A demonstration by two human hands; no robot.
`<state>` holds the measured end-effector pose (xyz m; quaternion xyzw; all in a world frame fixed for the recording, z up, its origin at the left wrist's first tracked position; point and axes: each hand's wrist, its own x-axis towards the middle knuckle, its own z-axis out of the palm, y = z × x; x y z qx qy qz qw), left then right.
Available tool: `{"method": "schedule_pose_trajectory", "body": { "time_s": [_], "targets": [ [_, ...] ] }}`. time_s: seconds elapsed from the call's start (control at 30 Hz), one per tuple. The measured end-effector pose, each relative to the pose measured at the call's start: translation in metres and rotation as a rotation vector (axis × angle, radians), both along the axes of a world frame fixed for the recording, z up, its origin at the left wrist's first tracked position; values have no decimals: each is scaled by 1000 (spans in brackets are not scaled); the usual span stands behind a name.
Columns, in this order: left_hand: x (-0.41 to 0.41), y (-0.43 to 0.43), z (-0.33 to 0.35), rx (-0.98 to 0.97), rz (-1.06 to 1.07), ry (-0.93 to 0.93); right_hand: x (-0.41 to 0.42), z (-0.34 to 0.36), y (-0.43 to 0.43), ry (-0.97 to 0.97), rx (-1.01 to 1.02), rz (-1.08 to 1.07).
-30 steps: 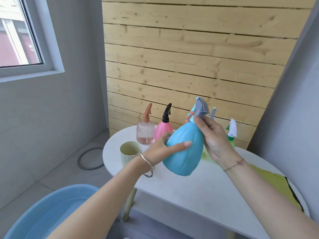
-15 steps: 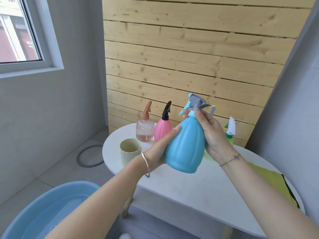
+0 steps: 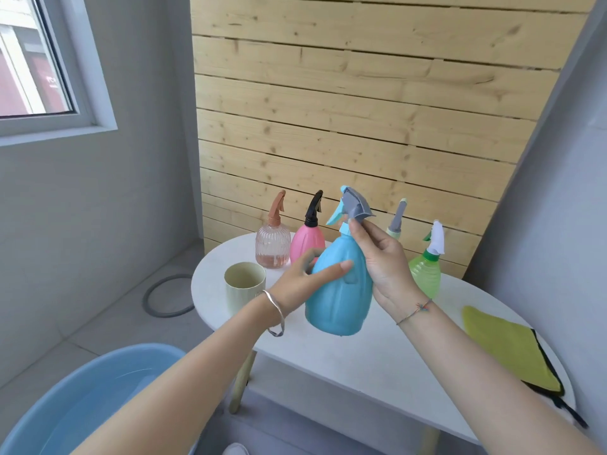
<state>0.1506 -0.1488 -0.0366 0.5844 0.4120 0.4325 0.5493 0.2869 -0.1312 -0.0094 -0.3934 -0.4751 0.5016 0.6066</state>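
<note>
Head view: the blue spray bottle (image 3: 340,290) is held in the air above the near-left part of the white table (image 3: 361,362), in front of the row of other bottles. Its body is matte light blue and pear-shaped, with shallow vertical ribs, a wide rounded base and a narrow neck. A grey spray head (image 3: 356,206) with a pale blue trigger pointing left sits on the neck. The bottle stands nearly upright, its top leaning slightly to the right.

The left hand (image 3: 302,280) grips the body from the left. Its thumb lies straight across the front and its fingers curl round behind, mostly hidden. The right hand (image 3: 384,261) holds the neck from the right, fingers close together, with the fingertips at the base of the spray head.

Change from the earlier frames:
- Half a second ago only the left fingertips showed at the bottle's shoulder. The left thumb now lies across the front of the body.
- One second ago the bottle leaned further to the right. It is now closer to upright.
- The right hand keeps its hold at the neck.

On the table stand a cup (image 3: 244,284), a clear bottle (image 3: 273,246), a pink bottle (image 3: 307,244) and a green bottle (image 3: 425,274).
</note>
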Motion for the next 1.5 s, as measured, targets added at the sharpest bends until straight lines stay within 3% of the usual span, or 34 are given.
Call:
{"method": "schedule_pose_trajectory", "body": {
  "time_s": [0.23,0.43,0.53,0.63,0.7,0.8,0.97,1.13,1.5],
  "targets": [
    [-4,0,-6,-148,-112,-88,8,-1,3,-28,-89,215],
    [-8,1,-15,-137,-156,41,28,29,25,159,81,44],
    [-11,4,-22,-158,-111,61,47,50,37,151,167,-41],
    [-15,6,-32,-167,-82,71,62,56,46,18,209,-86],
    [-17,6,-38,-187,-57,44,69,44,50,-205,177,-99],
    [-23,6,-46,-191,-12,4,71,-1,47,-581,84,-37],
    [-38,-2,-57,-178,24,26,72,-92,44,-894,-74,7],
    [-54,-11,-65,-175,50,60,63,-133,41,-869,-113,44],
    [-71,-21,-76,-177,107,79,54,-154,47,-870,-144,58]
  ]
}}
